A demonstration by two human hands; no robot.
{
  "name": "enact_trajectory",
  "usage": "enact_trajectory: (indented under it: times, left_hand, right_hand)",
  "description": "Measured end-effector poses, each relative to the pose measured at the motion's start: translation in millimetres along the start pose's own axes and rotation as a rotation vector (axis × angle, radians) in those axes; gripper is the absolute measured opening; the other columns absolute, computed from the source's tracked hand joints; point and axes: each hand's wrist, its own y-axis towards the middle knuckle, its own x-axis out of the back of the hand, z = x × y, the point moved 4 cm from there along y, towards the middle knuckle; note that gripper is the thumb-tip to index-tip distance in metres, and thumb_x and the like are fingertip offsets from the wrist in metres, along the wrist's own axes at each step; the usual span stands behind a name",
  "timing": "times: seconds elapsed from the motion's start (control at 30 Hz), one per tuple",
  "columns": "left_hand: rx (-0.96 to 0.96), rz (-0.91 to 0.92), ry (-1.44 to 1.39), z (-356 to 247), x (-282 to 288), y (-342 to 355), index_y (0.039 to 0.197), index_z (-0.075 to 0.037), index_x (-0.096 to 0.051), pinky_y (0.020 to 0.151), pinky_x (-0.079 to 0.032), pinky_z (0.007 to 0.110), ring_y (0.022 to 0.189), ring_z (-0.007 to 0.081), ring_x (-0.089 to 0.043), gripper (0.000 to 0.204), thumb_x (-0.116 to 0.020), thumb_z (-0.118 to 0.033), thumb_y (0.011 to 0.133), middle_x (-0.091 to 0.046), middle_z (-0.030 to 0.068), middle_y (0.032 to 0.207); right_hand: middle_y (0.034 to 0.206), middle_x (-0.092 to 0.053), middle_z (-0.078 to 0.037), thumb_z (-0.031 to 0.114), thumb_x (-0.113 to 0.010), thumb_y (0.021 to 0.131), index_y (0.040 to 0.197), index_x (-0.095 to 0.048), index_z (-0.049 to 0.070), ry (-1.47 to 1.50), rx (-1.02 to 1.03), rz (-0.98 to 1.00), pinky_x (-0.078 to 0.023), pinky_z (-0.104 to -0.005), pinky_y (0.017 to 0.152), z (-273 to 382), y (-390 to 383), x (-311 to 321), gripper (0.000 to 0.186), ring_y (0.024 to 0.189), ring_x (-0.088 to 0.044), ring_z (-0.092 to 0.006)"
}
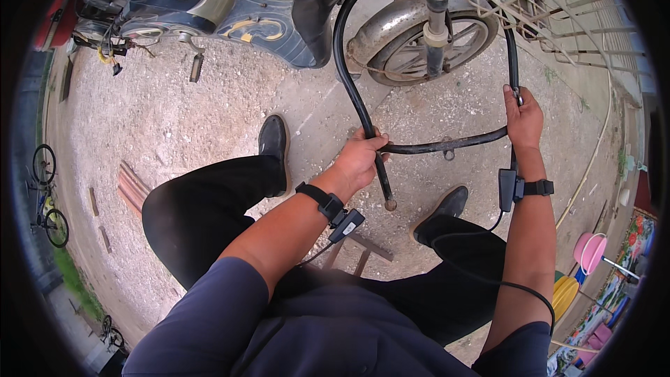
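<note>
Dark cloth shirt [328, 331], bare hands [359, 160] gripping curved black tubing [422, 149], gritty ground [209, 108]

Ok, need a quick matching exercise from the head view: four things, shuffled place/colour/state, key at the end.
Things:
1. black tubing
2. scooter floorboard
3. bucket
4. wire basket

Place, colour or state:
A. grey-blue with yellow swirls
B. upper right of the view
C. gripped by the left hand and right hand
D. pink, near the right edge

Pairs: 1-C, 2-A, 3-D, 4-B
</note>
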Motion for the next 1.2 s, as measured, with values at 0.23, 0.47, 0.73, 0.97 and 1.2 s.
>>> enact_trajectory:
  times: [0.23, 0.47, 0.73, 0.97, 1.2]
  left_hand:
    - [-0.147, 0.013, 0.019, -68, -7, 13, 0.117, -0.014, -0.056, 0.078, -0.051, 0.034, 0.093, 0.0203, -0.066, 0.022, -0.064, -0.010, 0.097, -0.064, 0.0034, 0.095]
    - [-0.239, 0.010, 0.132, -128, -13, 24, 0.112, -0.013, -0.055, 0.081, -0.052, 0.036, 0.093, 0.0208, -0.068, 0.014, -0.062, -0.015, 0.100, -0.067, 0.0050, 0.098]
    - [-0.188, 0.088, 0.280, -131, -23, 22, 0.105, -0.010, -0.052, 0.086, -0.052, 0.042, 0.098, 0.0245, -0.068, 0.013, -0.061, -0.006, 0.097, -0.068, 0.0095, 0.103]
    - [-0.236, -0.008, 0.375, -147, -17, 19, 0.109, -0.008, -0.052, 0.082, -0.053, 0.040, 0.095, 0.0213, -0.069, 0.015, -0.061, -0.007, 0.097, -0.069, 0.0099, 0.104]
    - [-0.254, -0.020, 0.384, -145, -14, 20, 0.110, -0.006, -0.052, 0.078, -0.053, 0.037, 0.093, 0.0207, -0.069, 0.015, -0.059, -0.007, 0.098, -0.068, 0.0100, 0.102]
  right_hand:
    - [0.073, -0.064, -0.018, 0.041, -0.065, 0.094, 0.090, -0.066, 0.009, -0.035, 0.049, -0.021, -0.049, -0.0436, 0.062, 6, -1, -1, 0.033, 0.071, -0.063, -0.0417]
    - [0.077, -0.066, -0.019, 0.043, -0.063, 0.095, 0.094, -0.067, 0.010, -0.148, 0.071, -0.005, -0.050, -0.0472, 0.064, 6, 8, -5, 0.034, 0.076, -0.064, -0.0421]
    - [0.084, -0.069, -0.020, 0.046, -0.061, 0.096, 0.095, -0.065, 0.009, -0.392, 0.117, -0.027, -0.051, -0.0516, 0.067, 1, 34, -11, 0.037, 0.081, -0.066, -0.0418]
    - [0.081, -0.067, -0.021, 0.042, -0.064, 0.094, 0.093, -0.063, 0.005, -0.191, 0.088, 0.090, -0.050, -0.0506, 0.067, 6, 20, -24, 0.037, 0.077, -0.065, -0.0425]
    - [0.073, -0.064, -0.020, 0.038, -0.068, 0.092, 0.092, -0.062, 0.003, -0.043, 0.019, 0.126, -0.048, -0.0462, 0.063, 5, 7, -10, 0.036, 0.072, -0.062, -0.0417]
